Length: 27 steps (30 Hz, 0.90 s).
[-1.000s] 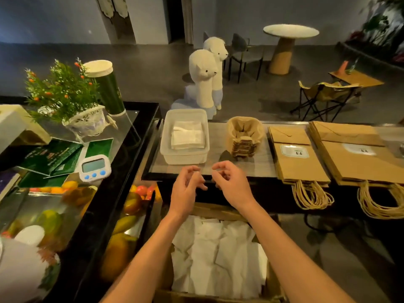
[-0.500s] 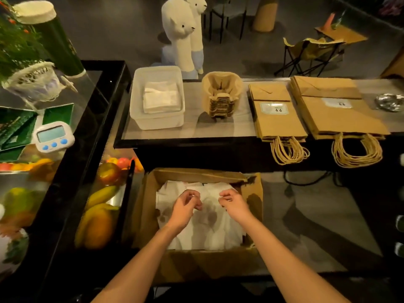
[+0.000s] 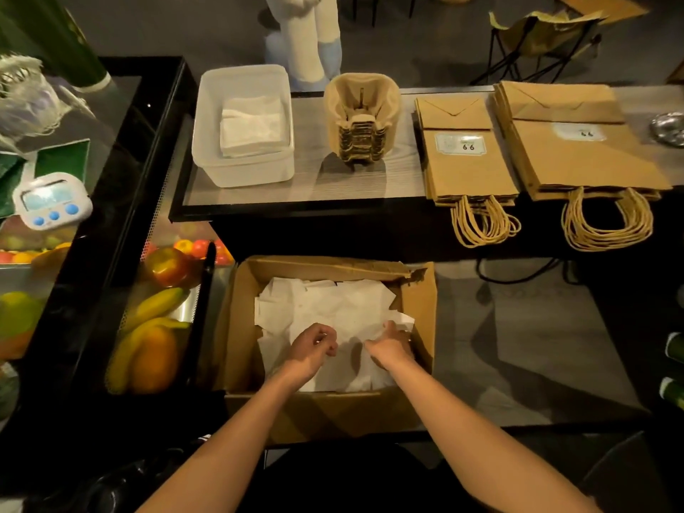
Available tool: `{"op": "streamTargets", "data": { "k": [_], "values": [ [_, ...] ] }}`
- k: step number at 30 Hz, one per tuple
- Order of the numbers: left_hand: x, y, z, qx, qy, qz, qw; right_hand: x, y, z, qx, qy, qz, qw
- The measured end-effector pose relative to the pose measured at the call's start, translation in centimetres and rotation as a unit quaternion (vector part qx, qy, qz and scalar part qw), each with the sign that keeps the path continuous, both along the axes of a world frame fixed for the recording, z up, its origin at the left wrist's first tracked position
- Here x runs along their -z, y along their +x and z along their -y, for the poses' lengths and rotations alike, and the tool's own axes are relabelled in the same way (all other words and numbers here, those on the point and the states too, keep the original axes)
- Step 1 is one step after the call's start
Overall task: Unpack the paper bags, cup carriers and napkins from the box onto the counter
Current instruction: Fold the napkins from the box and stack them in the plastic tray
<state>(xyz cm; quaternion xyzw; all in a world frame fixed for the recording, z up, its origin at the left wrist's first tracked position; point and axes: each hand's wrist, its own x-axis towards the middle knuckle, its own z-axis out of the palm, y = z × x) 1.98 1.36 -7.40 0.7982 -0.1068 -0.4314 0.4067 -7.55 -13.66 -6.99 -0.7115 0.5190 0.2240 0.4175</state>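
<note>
**Both grips down in the box among the napkins**

The cardboard box (image 3: 422, 301) sits open at lower centre of the frame, below the near edge of the worktop (image 3: 318, 179). Its bottom is covered with loose napkins (image 3: 333, 305), white and lying at all angles.

Both bare arms reach into the box from the bottom of the frame. The left grip (image 3: 312, 349) is at the middle of the pile, fingers curled, knuckles up; whether it pinches a sheet cannot be told. The right grip (image 3: 390, 346) is just beside it, towards the box's right wall, with fingers and thumb curled round the edge of the loose napkins there. The two grips are close but apart.

On the worktop, across the upper half of the frame:
- a clear plastic tub (image 3: 244, 175) at upper centre-left, holding a stack of folded napkins (image 3: 253, 125);
- right of it, a nested stack of cup carriers (image 3: 361, 120);
- then a flat pile of smaller paper bags (image 3: 468, 168), handles hanging over the near edge;
- at upper right, a pile of larger paper bags (image 3: 577, 157), handles likewise over the edge.

At left of the frame a white timer (image 3: 52, 199) with blue buttons stands on a glass case, and bananas (image 3: 155, 305) and other fruit lie inside it.
</note>
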Motion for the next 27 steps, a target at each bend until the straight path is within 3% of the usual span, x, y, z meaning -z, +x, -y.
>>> {"op": "streamTargets", "data": {
  "k": [7,12,21,23,27],
  "values": [
    [1.5,0.7,-0.7,0.009,0.037,0.017,0.999,1.0,-0.4,0.0,-0.044,-0.074,0.06,0.994],
    [2.2,0.8,-0.5,0.021,0.078,0.039,0.996,1.5,-0.5,1.2,-0.156,-0.111,0.036,0.981],
    [1.4,0.4,2.0,0.035,0.079,0.02,0.996,1.4,0.1,2.6,-0.149,-0.022,0.065,0.986],
    [1.6,0.5,2.6,0.034,0.072,-0.003,0.997,1.4,0.1,2.8,-0.2,-0.035,0.061,0.977],
    [2.0,1.0,3.6,0.078,0.063,0.03,0.995,1.7,0.0,3.5,-0.282,-0.035,0.046,0.958]
  ]
}}
